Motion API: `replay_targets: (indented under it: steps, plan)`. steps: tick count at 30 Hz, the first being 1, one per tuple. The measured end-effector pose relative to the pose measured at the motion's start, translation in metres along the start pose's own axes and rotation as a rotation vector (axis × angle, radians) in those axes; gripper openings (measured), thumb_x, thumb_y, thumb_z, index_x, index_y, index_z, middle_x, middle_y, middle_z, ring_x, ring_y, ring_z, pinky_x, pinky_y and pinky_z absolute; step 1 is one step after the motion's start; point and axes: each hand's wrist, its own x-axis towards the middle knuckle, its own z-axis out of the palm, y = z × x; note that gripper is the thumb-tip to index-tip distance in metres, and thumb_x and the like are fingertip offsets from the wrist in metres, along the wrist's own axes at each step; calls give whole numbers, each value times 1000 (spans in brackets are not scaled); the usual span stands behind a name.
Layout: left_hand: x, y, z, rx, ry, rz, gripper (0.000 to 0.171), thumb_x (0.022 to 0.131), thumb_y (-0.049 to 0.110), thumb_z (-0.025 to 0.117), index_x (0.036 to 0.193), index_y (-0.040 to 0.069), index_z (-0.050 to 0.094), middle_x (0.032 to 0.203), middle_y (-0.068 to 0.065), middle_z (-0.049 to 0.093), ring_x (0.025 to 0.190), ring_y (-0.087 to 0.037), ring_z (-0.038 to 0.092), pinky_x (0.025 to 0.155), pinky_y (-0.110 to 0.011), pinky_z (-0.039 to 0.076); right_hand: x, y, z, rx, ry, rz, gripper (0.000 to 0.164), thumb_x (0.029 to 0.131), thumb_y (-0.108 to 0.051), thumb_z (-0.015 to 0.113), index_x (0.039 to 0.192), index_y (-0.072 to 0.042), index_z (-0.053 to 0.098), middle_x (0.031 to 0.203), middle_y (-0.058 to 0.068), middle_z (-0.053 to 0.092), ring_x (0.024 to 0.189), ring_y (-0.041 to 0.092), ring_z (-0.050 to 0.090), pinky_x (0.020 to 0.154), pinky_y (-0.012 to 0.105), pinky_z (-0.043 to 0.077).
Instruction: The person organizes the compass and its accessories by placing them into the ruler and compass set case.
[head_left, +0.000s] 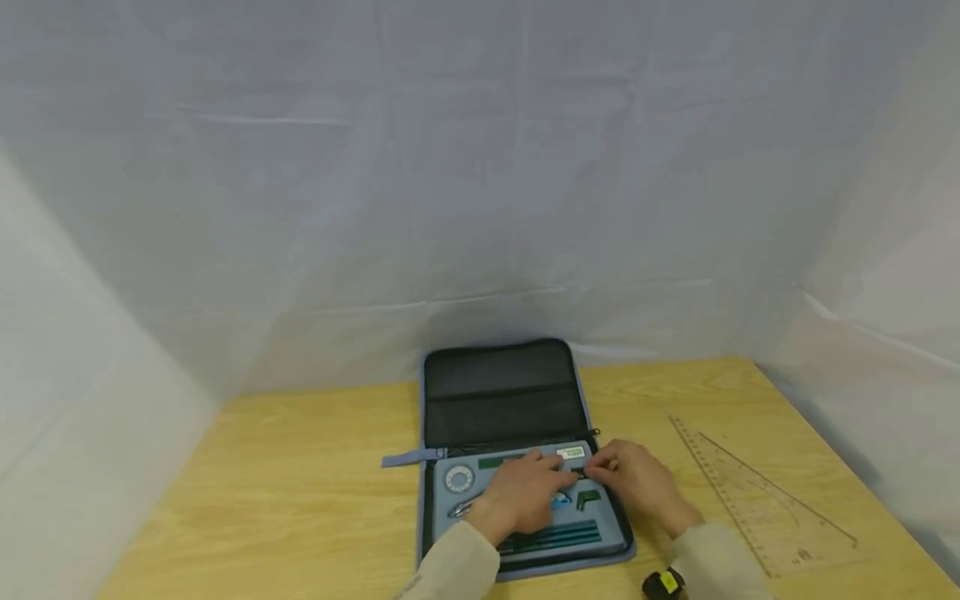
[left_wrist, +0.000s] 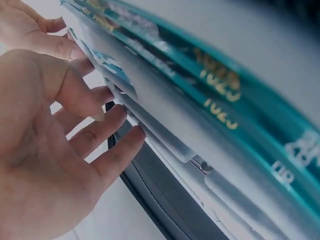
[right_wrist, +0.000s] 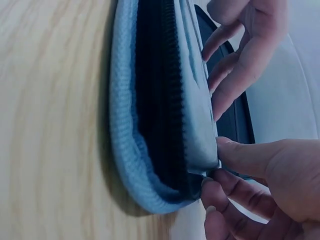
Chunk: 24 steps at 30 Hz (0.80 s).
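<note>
An unzipped blue-edged case [head_left: 422, 542] lies with its dark lid [head_left: 504, 392] raised against the back sheet. Inside it a grey-blue tray [head_left: 442, 533] bears a round white ring [head_left: 460, 478], teal pencils [head_left: 570, 532], a white eraser [head_left: 571, 452] and a small green angled piece [head_left: 587, 498]. My left hand [head_left: 521, 493] lies over the tray's middle, fingers extended, fingertips near a small dark piece. At the tray's right edge, my right hand [head_left: 637, 482] has thumb and forefinger curled close together, pinching by the corner [right_wrist: 202, 157]. Any small piece between those fingertips is hidden.
A clear set square [head_left: 765, 508] lies to the right on the wooden table [head_left: 300, 500]. Near the right sleeve is a black item with a yellow patch [head_left: 663, 583]. White sheets [head_left: 480, 167] stand behind and at both sides. A blue strap [head_left: 408, 458] sticks out leftward.
</note>
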Motion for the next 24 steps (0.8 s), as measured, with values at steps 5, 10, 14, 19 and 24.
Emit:
replay_targets:
  steps: [5,10,14,19,24]
  plan:
    - [-2,0,-4,-7,-13,-1,51,88,21,66,135,36,53,137,11,47,116,-13,47,83,-34,49,1,-2,3,-48,1,53,7,87,-23,70,82,-20,73,83,-9,60,73,8,58,61,32,48]
    - [-2,-4,-3,-78,-7,29,52,86,15,65,134,32,56,142,7,46,124,-17,47,93,-35,45,1,-1,4,-63,26,51,9,86,-27,71,81,-19,73,83,-11,61,73,8,58,60,32,48]
    - [-3,-10,-4,-163,19,40,52,83,9,64,131,29,59,134,6,54,116,-15,54,91,-33,46,0,-3,3,-58,49,19,6,84,-24,73,79,-22,73,85,-11,61,74,8,59,61,33,49]
    - [-7,-18,-6,-346,24,13,42,86,6,60,124,25,60,111,7,65,91,-8,61,78,-32,50,-2,-2,1,-6,62,12,5,86,-21,72,81,-22,72,93,-6,63,76,9,59,63,33,49]
    - [-10,-22,-4,-418,77,14,43,91,7,52,132,21,56,124,6,60,107,-10,58,86,-33,48,-4,3,-3,97,45,14,5,89,-17,68,85,-17,70,96,0,62,76,11,56,65,31,48]
